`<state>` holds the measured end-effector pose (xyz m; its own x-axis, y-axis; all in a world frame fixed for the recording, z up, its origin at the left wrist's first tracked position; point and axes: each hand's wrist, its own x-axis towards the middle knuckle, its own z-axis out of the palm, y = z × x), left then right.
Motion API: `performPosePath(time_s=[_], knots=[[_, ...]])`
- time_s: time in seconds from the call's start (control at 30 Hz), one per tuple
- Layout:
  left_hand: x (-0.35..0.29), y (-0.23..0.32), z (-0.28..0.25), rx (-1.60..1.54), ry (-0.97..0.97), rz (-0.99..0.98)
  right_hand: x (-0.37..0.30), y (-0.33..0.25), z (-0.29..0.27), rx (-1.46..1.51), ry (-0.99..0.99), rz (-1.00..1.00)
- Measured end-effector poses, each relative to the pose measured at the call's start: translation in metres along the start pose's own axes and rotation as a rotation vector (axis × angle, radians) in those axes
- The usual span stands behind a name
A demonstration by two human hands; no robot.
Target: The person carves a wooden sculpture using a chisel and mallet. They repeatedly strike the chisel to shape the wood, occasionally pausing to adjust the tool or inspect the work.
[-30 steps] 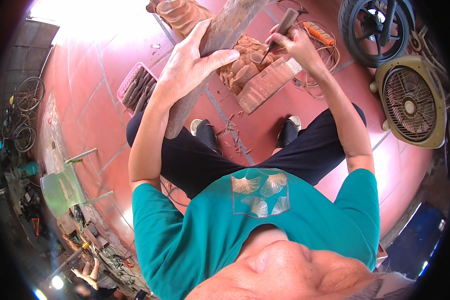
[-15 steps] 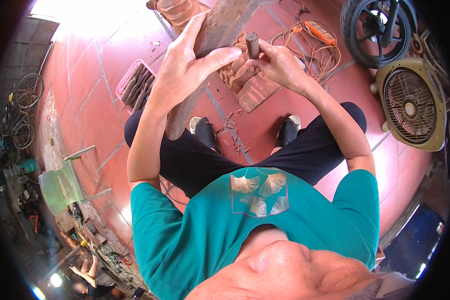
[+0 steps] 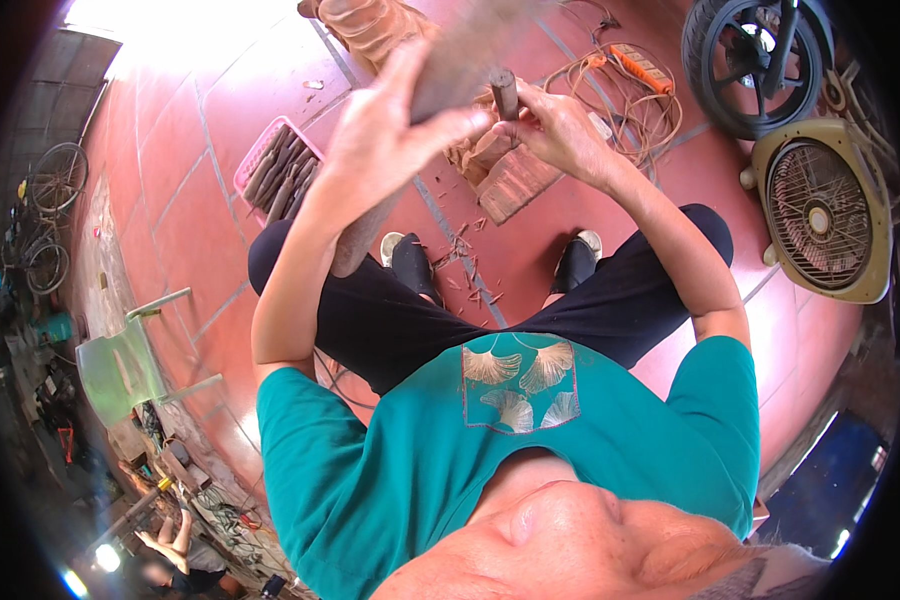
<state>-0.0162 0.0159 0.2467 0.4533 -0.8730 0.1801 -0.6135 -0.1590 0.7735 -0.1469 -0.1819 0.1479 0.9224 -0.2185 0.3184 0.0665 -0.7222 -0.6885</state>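
Observation:
My left hand (image 3: 370, 135) is closed around a long, flat wooden club (image 3: 475, 65), blurred by motion, its lower end over my left thigh. Close beside the club, the fingers of my right hand (image 3: 570, 140) pinch the upright round handle of what looks like a chisel (image 3: 505, 92). Its lower end is hidden. Beneath my hands lies a reddish-brown carved piece of wood (image 3: 518, 185), partly covered by the club and my hands. Further carved wood (image 3: 365, 30) shows beyond my left hand; whether both are one piece I cannot tell.
A pink basket (image 3: 241, 172) of chisel-like tools (image 3: 288, 165) stands left of the carving. Wood shavings (image 3: 460, 250) lie between my feet. An orange power strip (image 3: 640, 68) with tangled cords, a wheel (image 3: 755, 65) and a box fan (image 3: 820, 215) are at right. A green chair (image 3: 120, 370) stands left.
My left hand and the club have shifted slightly right and nearer to me, and are now blurred. My right hand and the chisel handle have hardly moved.

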Motion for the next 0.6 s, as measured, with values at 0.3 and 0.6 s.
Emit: performPosePath(time_s=[0.3,0.6], knots=[[-0.005,-0.033,-0.003,0.065,0.003,0.045,0.01,0.025,-0.024,0.108,0.143,0.256],[-0.013,-0.008,-0.01,-0.36,0.077,-0.198,0.005,0.001,0.001,0.065,-0.049,0.147]])
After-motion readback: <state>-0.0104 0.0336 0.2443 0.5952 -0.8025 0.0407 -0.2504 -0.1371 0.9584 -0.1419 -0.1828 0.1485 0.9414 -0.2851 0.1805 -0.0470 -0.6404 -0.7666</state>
